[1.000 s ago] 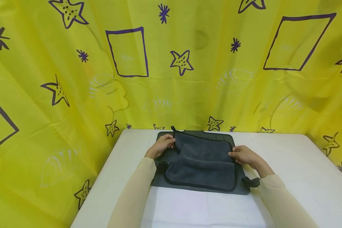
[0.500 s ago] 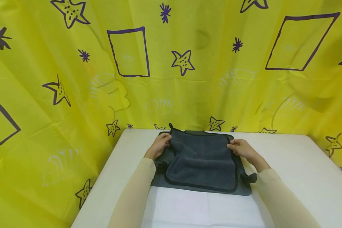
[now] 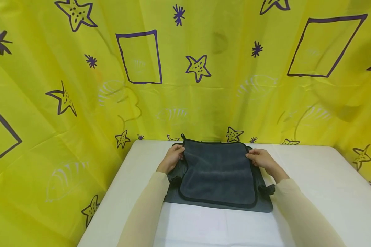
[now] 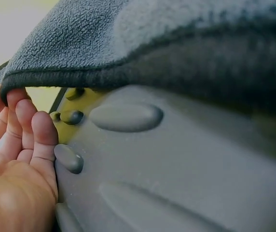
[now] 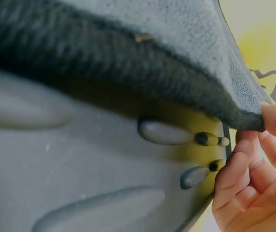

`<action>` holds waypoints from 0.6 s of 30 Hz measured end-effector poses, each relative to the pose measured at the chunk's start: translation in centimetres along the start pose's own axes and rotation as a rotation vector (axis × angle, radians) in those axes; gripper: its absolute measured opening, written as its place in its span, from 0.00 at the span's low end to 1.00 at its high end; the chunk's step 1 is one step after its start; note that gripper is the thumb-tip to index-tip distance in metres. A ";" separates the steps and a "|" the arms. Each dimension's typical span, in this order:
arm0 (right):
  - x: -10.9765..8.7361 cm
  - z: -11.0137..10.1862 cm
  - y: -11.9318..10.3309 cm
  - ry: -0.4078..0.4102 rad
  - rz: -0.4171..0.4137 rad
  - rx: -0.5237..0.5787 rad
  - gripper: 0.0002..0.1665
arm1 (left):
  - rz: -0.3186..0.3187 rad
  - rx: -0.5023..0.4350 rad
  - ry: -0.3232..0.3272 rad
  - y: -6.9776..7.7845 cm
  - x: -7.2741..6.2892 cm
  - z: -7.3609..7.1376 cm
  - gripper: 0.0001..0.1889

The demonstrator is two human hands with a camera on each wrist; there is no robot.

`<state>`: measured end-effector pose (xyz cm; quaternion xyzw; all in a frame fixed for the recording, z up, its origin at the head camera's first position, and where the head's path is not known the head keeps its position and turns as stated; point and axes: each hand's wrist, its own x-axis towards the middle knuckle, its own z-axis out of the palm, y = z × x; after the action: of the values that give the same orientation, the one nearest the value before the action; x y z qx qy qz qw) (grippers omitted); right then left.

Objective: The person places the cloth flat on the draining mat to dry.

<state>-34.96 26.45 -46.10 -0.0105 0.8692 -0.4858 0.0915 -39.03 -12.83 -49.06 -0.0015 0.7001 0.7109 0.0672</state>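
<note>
A dark grey cleaning cloth (image 3: 219, 168) with black edging lies over a dark grey mat (image 3: 264, 205). My left hand (image 3: 172, 158) pinches its far left corner, just below a small hanging loop (image 3: 183, 137). At the far right corner, my right hand (image 3: 263, 160) pinches the edge between thumb and fingers. Both wrist views show this far part of the cloth raised above the mat, while its near part rests on it. Rounded oval ridges (image 4: 127, 117) stand up from the mat's surface, and most of the mat is hidden under the cloth.
The mat lies on a white table (image 3: 315, 171). A yellow curtain (image 3: 219, 99) with purple stars and squares hangs behind the table's far edge and around both sides. Black straps (image 3: 267, 189) sit at the wrists, by the cream sleeves (image 3: 145, 209).
Both far corners have moved up and outward, the right hand rising most. The fold across the cloth has flattened, and the cloth now spreads out smoother over the mat.
</note>
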 end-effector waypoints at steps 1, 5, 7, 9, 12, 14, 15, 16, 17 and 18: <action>0.0 0.0 0.0 0.004 0.004 -0.002 0.17 | 0.003 0.011 0.007 0.0 -0.1 0.0 0.08; 0.1 0.1 0.1 0.013 0.020 0.015 0.17 | 0.017 0.041 0.040 0.0 -0.1 0.3 0.10; 0.2 0.1 0.2 0.016 0.029 0.027 0.17 | 0.016 0.052 0.058 0.1 -0.2 0.3 0.11; 0.3 0.2 0.2 0.020 0.036 0.039 0.17 | 0.013 0.063 0.073 0.1 -0.1 0.4 0.11; 0.5 0.2 0.2 0.026 0.047 0.042 0.16 | 0.008 0.084 0.093 0.0 -0.1 0.4 0.11; 0.5 0.2 0.2 0.034 0.064 0.048 0.15 | 0.005 0.093 0.102 0.0 0.0 0.4 0.12; 0.5 0.2 0.2 0.036 0.070 0.050 0.15 | 0.003 0.095 0.105 0.0 0.0 0.4 0.12; 0.5 0.2 0.2 0.036 0.073 0.051 0.15 | 0.001 0.096 0.109 0.0 0.1 0.4 0.12; 0.5 0.2 0.2 0.034 0.072 0.052 0.15 | -0.003 0.097 0.111 0.0 0.1 0.4 0.12; 0.5 0.2 0.2 0.036 0.076 0.056 0.15 | -0.008 0.099 0.114 0.1 0.0 0.4 0.12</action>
<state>-35.43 26.30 -46.50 0.0341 0.8564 -0.5064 0.0944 -39.04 -12.38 -48.99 -0.0413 0.7370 0.6739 0.0301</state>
